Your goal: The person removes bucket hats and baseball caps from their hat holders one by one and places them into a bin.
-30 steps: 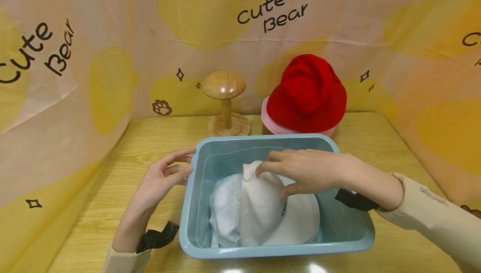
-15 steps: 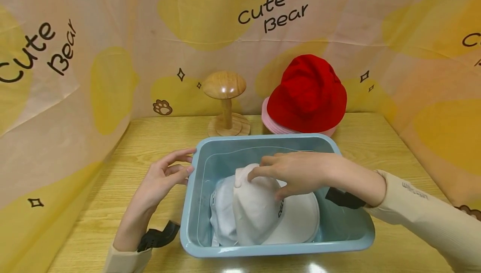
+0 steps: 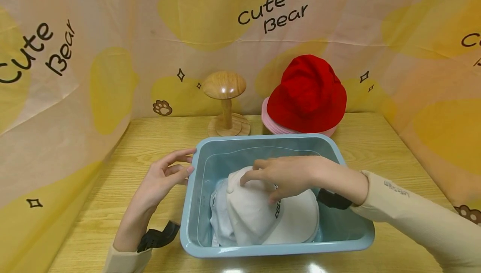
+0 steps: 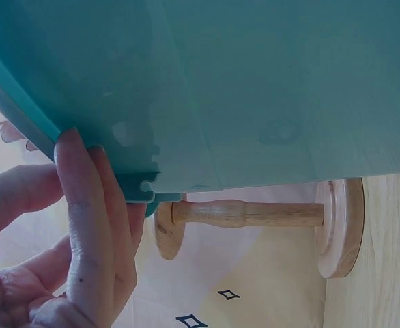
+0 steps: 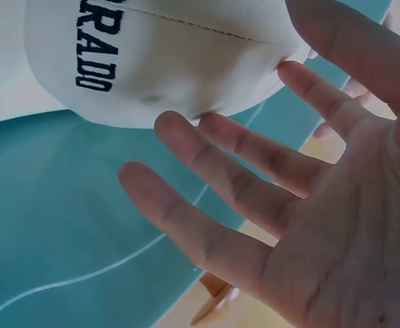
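A white baseball cap (image 3: 249,206) with dark lettering lies in a light blue plastic basin (image 3: 278,251), its brim pointing right. Partly covered by it, a pale blue-white hat (image 3: 221,214) is at the basin's left side. My right hand (image 3: 285,177) is over the cap's crown with fingers spread, fingertips right at the fabric; the right wrist view shows the bare palm beside the cap (image 5: 166,61). At the basin's left rim, my left hand (image 3: 165,175) touches the edge with relaxed fingertips and thumb. In the left wrist view, its fingers (image 4: 84,205) lie against the basin's outside.
Behind the basin stands a wooden hat stand (image 3: 225,97) with a rounded top. To its right, a red bucket hat (image 3: 308,93) sits on a stack of pink hats (image 3: 272,122). A patterned cloth (image 3: 210,14) hangs behind the wooden table (image 3: 150,135).
The right hand has moved left and slightly down, and the white cap's crown has shifted left with it. More lettering shows. The left hand and the basin have stayed in place.
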`<control>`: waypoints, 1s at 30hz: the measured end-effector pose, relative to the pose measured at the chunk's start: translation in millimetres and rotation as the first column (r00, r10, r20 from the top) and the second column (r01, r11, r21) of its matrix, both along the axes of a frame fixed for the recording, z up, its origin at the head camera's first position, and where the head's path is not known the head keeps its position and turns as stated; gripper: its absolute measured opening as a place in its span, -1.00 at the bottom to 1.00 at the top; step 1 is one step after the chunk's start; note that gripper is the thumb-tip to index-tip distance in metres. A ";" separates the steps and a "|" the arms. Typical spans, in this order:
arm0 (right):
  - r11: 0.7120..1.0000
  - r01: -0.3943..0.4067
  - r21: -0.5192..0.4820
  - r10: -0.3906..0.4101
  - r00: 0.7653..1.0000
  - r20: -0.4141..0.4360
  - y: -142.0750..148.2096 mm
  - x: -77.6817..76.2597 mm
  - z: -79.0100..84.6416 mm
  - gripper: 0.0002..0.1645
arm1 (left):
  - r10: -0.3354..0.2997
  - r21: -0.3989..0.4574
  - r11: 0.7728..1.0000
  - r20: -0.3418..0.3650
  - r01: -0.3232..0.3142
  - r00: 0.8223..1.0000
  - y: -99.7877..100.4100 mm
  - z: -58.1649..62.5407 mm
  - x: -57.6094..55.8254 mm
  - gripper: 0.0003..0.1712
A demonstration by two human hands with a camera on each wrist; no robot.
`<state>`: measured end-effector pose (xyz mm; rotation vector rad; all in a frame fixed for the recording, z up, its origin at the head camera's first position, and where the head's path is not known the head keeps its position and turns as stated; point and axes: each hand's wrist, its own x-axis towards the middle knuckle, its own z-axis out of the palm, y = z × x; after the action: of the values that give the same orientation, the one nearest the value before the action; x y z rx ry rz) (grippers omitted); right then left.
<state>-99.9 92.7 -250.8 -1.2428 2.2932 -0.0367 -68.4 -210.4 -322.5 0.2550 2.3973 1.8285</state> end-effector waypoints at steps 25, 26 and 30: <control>0.999 0.016 0.035 -0.016 1.000 -0.022 -25.1 -1.2 -29.8 -0.27 | -0.004 -0.007 1.000 -0.016 0.003 1.000 2.1 2.6 2.2 -0.47; 0.999 0.014 0.036 -0.013 1.000 -0.026 -26.0 -1.3 -30.7 -0.28 | -0.004 -0.006 1.000 -0.017 0.004 1.000 2.0 2.4 2.1 -0.47; 0.999 0.009 0.047 -0.007 0.999 -0.046 -29.0 -1.2 -33.7 -0.29 | -0.005 -0.015 1.000 -0.024 0.005 1.000 0.8 1.6 2.2 -0.47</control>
<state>-101.1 63.7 -284.5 -1.2224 2.3251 0.0430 -66.2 -209.5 -320.9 0.2825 2.4233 1.8148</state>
